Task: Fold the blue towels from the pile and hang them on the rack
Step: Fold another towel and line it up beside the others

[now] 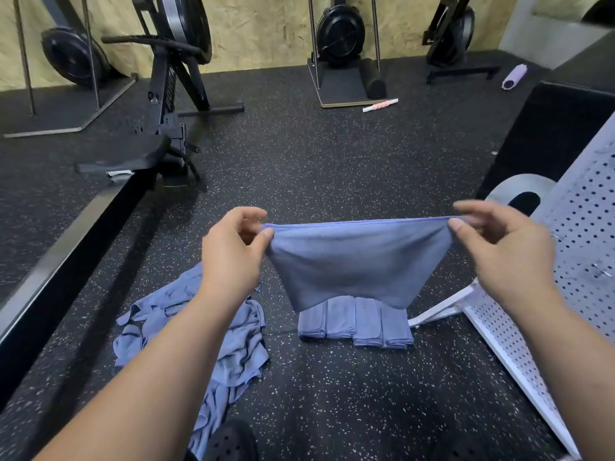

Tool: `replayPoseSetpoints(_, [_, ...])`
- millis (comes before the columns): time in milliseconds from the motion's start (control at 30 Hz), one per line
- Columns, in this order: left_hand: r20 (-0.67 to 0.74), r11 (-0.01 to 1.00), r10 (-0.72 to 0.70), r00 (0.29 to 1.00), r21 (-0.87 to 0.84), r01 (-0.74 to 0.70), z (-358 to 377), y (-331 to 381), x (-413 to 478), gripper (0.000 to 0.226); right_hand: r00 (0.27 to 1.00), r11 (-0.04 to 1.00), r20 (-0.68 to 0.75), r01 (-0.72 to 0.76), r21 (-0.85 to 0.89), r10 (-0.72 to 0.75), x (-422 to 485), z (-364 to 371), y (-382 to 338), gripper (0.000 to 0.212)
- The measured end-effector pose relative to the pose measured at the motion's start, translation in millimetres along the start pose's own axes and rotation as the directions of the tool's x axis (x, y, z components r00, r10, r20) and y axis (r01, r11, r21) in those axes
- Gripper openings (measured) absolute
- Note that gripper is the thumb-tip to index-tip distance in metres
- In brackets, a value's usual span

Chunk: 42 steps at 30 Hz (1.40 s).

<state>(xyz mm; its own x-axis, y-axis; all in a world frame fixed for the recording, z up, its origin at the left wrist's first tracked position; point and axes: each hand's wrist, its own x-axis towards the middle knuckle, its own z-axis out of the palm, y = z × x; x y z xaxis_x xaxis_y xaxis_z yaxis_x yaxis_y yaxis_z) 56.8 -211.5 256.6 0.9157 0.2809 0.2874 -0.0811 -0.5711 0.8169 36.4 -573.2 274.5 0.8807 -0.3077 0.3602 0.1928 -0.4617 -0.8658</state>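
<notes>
A black speckled floor [332,154] is filling most of the frame, and a yellowish board wall [266,28] is running across the top. A black exercise machine [166,78] is standing in the upper left, with its long rail [66,241] stretching down toward the lower left corner. Two more machines are standing against the wall at upper centre [339,34] and upper right [452,31]. A white rack [585,227] of perforated metal is taking up the right edge, its white foot [442,307] reaching toward the centre of the frame. A black box [549,134] is sitting above it at the right.

A loose pile of blue towels [233,344] is lying crumpled on the floor in the lower left, partly hidden by the left forearm. One blue towel [356,261] is hanging in mid-air at the centre, its top edge stretched flat between the two hands. Its lower edge is overlapping the tops of four folded towels [356,324], which are lying side by side on the floor just beside the rack's foot.

The left hand [233,254] is pinching the towel's left top corner between thumb and fingers. The right hand [506,247] is pinching the right top corner the same way.

A black shoe [229,440] is showing at the bottom edge. A black foam roller [374,79], a pink and white stick [381,104] and a pale purple cylinder [514,76] are lying on the floor near the top.
</notes>
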Motion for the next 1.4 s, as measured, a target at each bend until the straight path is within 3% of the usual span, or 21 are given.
replayPoseSetpoints(67, [-0.004,0.991,0.076,0.997,0.108,-0.076,2,3,-3,0.023,0.995,0.993,-0.039,0.087,-0.085,-0.09,-1,-3,-3,0.024])
replayPoseSetpoints(167, [-0.039,0.958,0.185,0.982,0.229,-0.171,5,3,-5,0.011,0.937,0.88,-0.032,0.314,-0.357,-0.347,-7,-4,-9,0.023])
replayPoseSetpoints(233, [-0.063,0.956,0.185,0.981,0.243,-0.165,5,2,-6,0.011,0.926,0.851,-0.012,0.341,-0.399,-0.377,-8,-4,-9,0.021])
replayPoseSetpoints(433, [-0.111,0.993,0.027,0.993,0.119,-0.014,4,4,-7,0.011,0.989,0.928,0.146,0.074,-0.364,-0.022,-4,2,9,0.013])
replayPoseSetpoints(533, [-0.091,0.994,-0.032,0.995,0.105,0.041,4,-1,-3,0.008,0.969,0.981,0.176,-0.158,-0.111,0.176,-2,6,17,0.012])
replayPoseSetpoints(633, [-0.098,0.986,-0.161,0.982,-0.05,0.157,8,-5,1,0.004,0.937,0.92,0.183,-0.332,0.208,0.296,2,8,13,0.016])
replayPoseSetpoints(700, [-0.005,0.934,-0.272,0.962,-0.243,0.262,10,-5,4,0.004,0.916,0.856,0.189,-0.399,0.329,0.354,5,9,8,0.015])
replayPoseSetpoints(767, [0.084,0.846,-0.352,0.932,-0.397,0.356,11,-6,7,0.005,0.897,0.832,0.172,-0.443,0.335,0.408,6,11,8,0.013])
replayPoseSetpoints(900, [0.187,0.711,-0.504,0.843,-0.464,0.528,15,-6,5,0.003,0.847,0.795,0.101,-0.526,0.303,0.522,5,20,18,0.011])
replayPoseSetpoints(1000, [0.28,0.667,-0.54,0.794,-0.433,0.606,22,4,-7,0.009,0.82,0.771,0.134,-0.57,0.283,0.557,-3,31,25,0.006])
replayPoseSetpoints(1200, [0.392,0.729,-0.461,0.796,-0.345,0.592,49,29,-40,0.005,0.807,0.765,0.333,-0.579,0.282,0.488,-29,60,1,0.009])
replayPoseSetpoints(1400, [0.413,0.764,-0.402,0.817,-0.341,0.548,67,42,-60,0.01,0.851,0.877,0.421,-0.429,0.215,0.313,-54,83,-18,0.011])
